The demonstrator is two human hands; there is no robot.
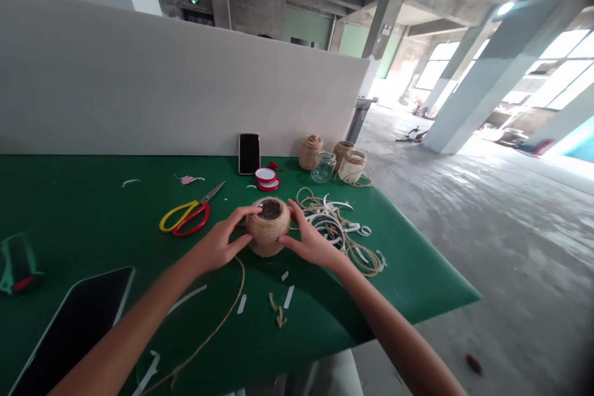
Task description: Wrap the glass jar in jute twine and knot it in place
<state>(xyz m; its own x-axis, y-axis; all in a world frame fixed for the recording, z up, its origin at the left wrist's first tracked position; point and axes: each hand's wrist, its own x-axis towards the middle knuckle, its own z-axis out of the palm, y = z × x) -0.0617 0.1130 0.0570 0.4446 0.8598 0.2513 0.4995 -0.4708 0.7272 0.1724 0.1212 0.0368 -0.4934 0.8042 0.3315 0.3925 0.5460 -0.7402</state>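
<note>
Between my two hands is a small glass jar (268, 236) wrapped in brown twine, its round glass end facing up toward me. My left hand (231, 238) grips its left side, with the thumb low and fingers near the upper edge. On the right side, my right hand (309, 238) holds it the same way. A loose length of twine (236, 297) runs from near the jar down across the table toward the lower left. Right beside my right hand lies a tangle of twine and white tape strips (331, 226).
Scissors (191, 216) with yellow and red handles lie left of the jar. Behind stand a phone (249, 154), red-rimmed tape rolls (266, 178), a bare glass jar (323, 167) and wrapped jars (310, 151). A dark tablet-like panel (78, 322) lies front left. The green table (417, 272) ends at right.
</note>
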